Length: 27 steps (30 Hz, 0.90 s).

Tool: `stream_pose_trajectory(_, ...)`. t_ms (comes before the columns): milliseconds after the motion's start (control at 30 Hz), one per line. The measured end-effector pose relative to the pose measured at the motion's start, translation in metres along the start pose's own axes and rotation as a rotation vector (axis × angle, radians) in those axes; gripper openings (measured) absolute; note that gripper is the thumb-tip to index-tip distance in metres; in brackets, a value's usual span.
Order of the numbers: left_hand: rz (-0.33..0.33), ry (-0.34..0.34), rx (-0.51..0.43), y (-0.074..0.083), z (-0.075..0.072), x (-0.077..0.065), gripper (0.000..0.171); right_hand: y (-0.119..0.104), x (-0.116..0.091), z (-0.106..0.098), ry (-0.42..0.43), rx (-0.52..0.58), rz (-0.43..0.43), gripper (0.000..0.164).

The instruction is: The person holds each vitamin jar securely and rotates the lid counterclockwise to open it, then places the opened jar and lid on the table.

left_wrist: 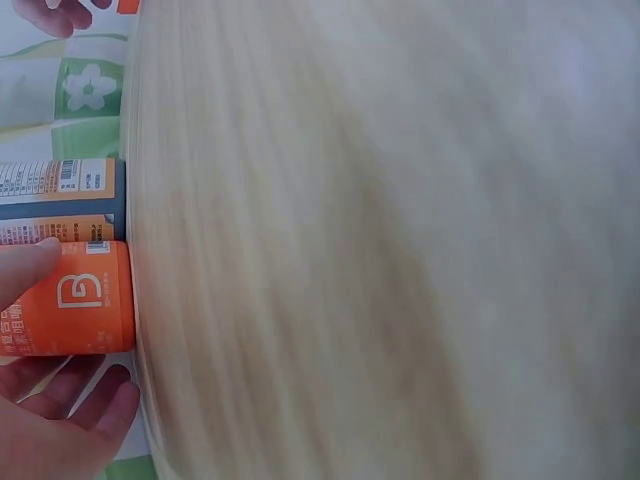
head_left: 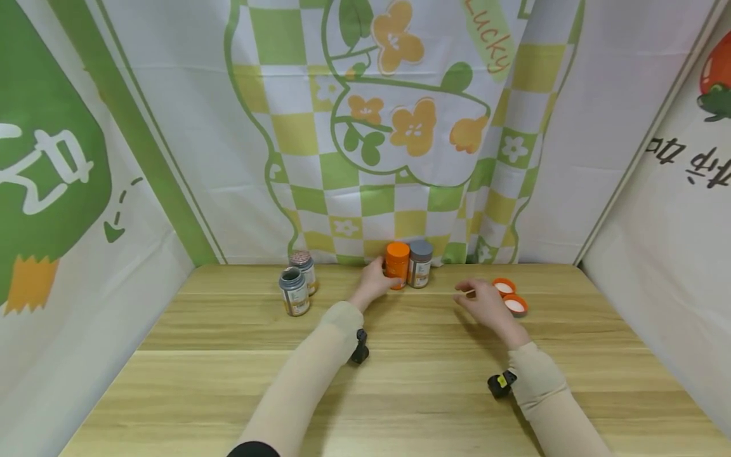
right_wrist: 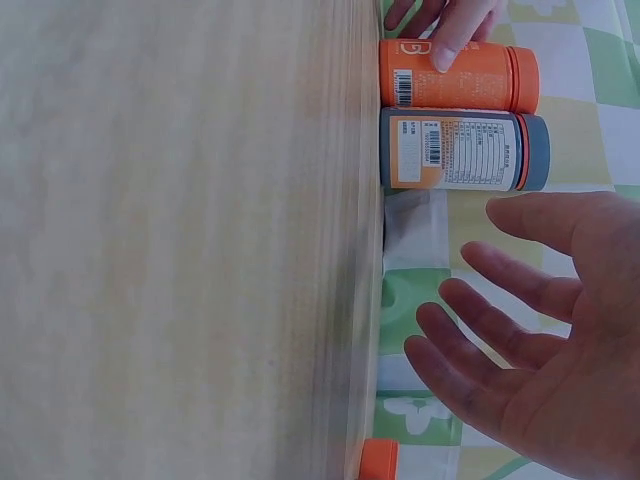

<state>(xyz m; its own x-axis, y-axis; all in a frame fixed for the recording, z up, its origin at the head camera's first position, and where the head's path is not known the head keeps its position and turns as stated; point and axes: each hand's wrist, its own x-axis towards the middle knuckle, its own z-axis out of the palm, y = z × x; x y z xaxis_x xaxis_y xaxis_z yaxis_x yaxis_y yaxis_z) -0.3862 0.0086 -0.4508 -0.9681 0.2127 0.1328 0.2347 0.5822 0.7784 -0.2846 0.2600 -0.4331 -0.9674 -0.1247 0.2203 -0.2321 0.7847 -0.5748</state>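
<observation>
At the back of the table stands an orange bottle [head_left: 398,270] with its orange lid on. My left hand [head_left: 372,284] holds it from the left, thumb across its front and fingers on the far side, as the left wrist view shows. Close against its right side is a grey bottle [head_left: 420,271] with a grey lid and a printed label [right_wrist: 470,150]. To the right, my right hand [head_left: 485,303] hovers over the table with its fingers spread and slightly bent, the palm holding nothing. Two orange-rimmed lids [head_left: 516,306] with white insides lie beside it.
Two grey bottles without lids stand at the back left, the nearer one [head_left: 294,295] with its dark mouth showing, the one behind [head_left: 307,271] topped with a speckled pinkish surface. A patterned curtain [head_left: 365,209] hangs right behind the wooden table [head_left: 400,393].
</observation>
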Motion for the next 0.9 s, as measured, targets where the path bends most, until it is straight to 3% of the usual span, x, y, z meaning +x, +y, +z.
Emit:
stream_pose_trajectory(300, -0.015, -0.002, -0.076, 0.0009, 0.0021, -0.0015, 0.061, -0.0016, -0.001, -0.0008, -0.006, 0.013, 0.011, 0.034)
stream_pose_trajectory(700, -0.012, 0.001, -0.067, 0.0011, -0.0004, -0.0027, 0.065, -0.0012, -0.0003, 0.0015, -0.005, 0.024, 0.021, 0.035)
stream_pose_trajectory(900, 0.021, -0.007, -0.038, 0.0024, -0.0023, -0.0072, 0.062, -0.0027, 0.0001, 0.0017, -0.008, 0.035, 0.032, 0.033)
